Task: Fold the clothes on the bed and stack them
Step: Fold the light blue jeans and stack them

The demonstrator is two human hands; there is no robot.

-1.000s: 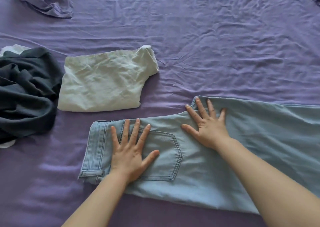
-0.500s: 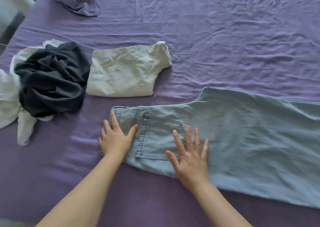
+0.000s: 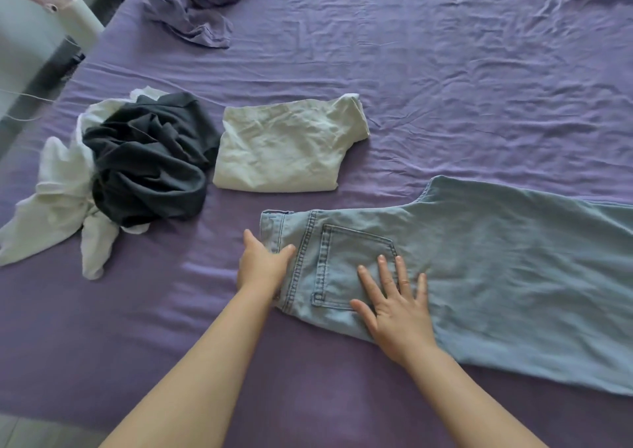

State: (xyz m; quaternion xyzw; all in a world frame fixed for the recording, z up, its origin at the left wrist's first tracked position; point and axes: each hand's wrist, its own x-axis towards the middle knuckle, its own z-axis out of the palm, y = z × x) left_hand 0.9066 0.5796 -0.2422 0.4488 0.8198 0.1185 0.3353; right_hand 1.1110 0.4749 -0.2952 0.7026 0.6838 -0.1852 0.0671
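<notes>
Jeans (image 3: 496, 276) in pale blue denim lie flat on the purple bed sheet (image 3: 445, 70), waistband toward the left and legs running off the right edge of the view, with one back pocket (image 3: 352, 262) facing up. The left hand (image 3: 262, 266) is at the waistband edge, thumb lying on top of the denim and the fingers out of sight at the fabric's edge, so whether it pinches the cloth cannot be told. The right hand (image 3: 397, 307) lies flat on the jeans with its fingers spread wide, reaching onto the pocket, holding nothing. Just beyond the waistband sits a folded cream shirt (image 3: 284, 149). Left of it, a crumpled dark garment (image 3: 147, 160) is heaped on a white garment (image 3: 54, 204). A rumpled purple cloth (image 3: 191, 19) lies near the far edge of the bed.
</notes>
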